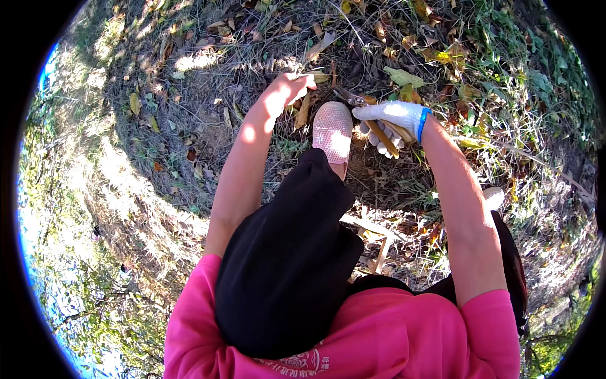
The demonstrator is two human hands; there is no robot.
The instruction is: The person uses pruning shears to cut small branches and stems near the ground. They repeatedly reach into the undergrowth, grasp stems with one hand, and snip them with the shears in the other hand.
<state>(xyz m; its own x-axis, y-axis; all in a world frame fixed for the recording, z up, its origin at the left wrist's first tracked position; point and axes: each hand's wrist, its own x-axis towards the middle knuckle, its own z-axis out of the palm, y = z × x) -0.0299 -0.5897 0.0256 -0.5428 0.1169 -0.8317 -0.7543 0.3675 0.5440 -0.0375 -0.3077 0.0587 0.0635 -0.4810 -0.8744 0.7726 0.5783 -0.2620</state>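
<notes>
My bare left hand [294, 89] is low over the ground, ahead and left of my shoe, with its fingers curled. A pale yellow-green leaf [318, 76] and thin dry stems lie right at its fingertips; whether they are gripped is not plain. My right hand [395, 118] wears a white knit glove with a blue cuff. It is closed around the yellow-brown handles of a pair of pruning shears [389, 138]. The metal head of the shears [350, 97] points toward the left hand, just beyond the toe of my pink perforated shoe [333, 128].
Dry grass and fallen leaves [405, 76] cover the ground. Pale split wood pieces [374, 227] lie behind my front foot. A long dry stalk [544, 163] stretches out at the right. Green weeds [544, 71] grow at the upper right. My other shoe [494, 198] is at the right.
</notes>
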